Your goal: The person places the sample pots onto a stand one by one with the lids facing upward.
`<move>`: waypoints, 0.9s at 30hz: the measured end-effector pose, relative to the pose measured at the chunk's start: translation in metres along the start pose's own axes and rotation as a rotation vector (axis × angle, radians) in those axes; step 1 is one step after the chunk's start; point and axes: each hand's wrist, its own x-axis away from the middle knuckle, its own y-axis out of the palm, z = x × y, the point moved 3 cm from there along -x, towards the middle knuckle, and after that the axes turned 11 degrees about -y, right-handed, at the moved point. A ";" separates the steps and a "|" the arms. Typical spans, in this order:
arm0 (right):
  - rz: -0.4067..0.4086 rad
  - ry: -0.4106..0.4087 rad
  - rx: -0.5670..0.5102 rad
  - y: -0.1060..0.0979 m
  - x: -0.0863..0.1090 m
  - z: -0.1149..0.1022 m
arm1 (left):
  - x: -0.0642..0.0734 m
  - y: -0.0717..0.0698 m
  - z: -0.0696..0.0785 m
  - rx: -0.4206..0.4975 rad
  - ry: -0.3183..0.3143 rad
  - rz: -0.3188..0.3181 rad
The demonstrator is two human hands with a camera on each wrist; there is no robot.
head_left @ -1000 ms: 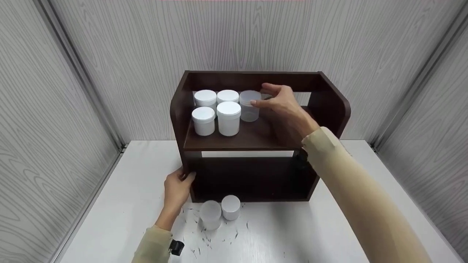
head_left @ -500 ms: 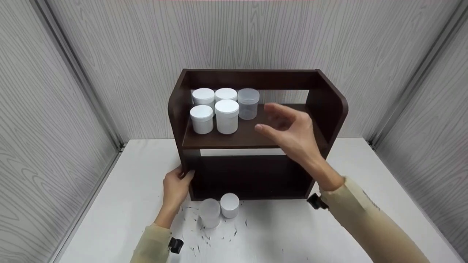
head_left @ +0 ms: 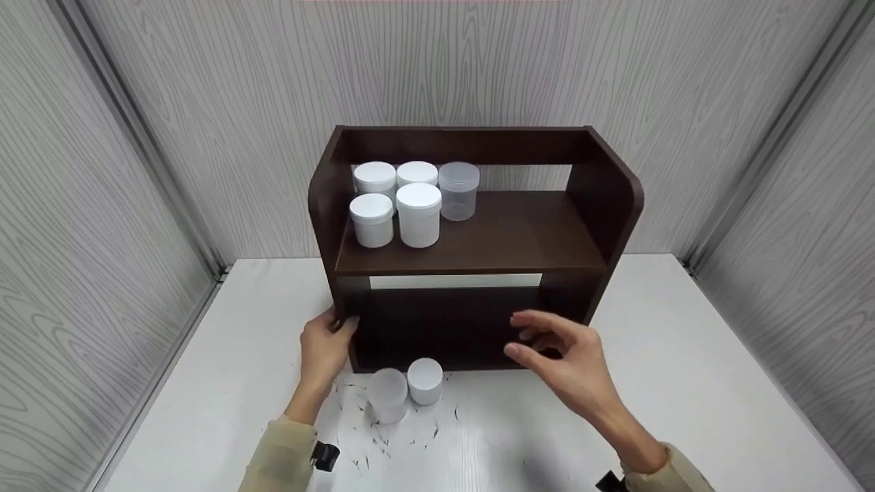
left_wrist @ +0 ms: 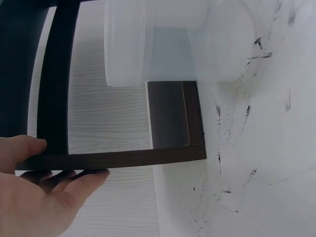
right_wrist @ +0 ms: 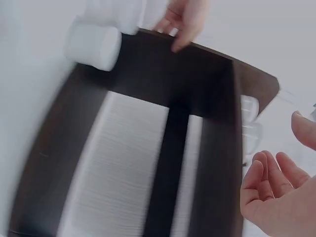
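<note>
A person's left hand is pinching the left side panel of a dark brown two-tier shelf unit, its thumb pressing on the inner face and its fingers lying along the outer one. The right hand is hovering before the right part of the lower compartment, its thumb standing apart from loosely bent fingers, with only air between them.

On the upper board, five lidded jars are standing upright, gathered toward the left end. At the back, a left white jar, a middle white jar and a clear plastic jar are forming a row. In front, a short white jar is standing beside a taller white jar, both partly covering the white ones behind. Opaque walls and lids are hiding whatever the white jars may be holding; the clear jar is letting the dark wood show through.

On the white table, a translucent jar and a small white jar are standing side by side, just before the unit's lower left corner. Dark marks are streaking the tabletop near them.
</note>
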 end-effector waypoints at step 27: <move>-0.142 0.353 0.040 -0.005 0.098 0.070 | -0.002 -0.002 -0.001 0.000 -0.001 -0.017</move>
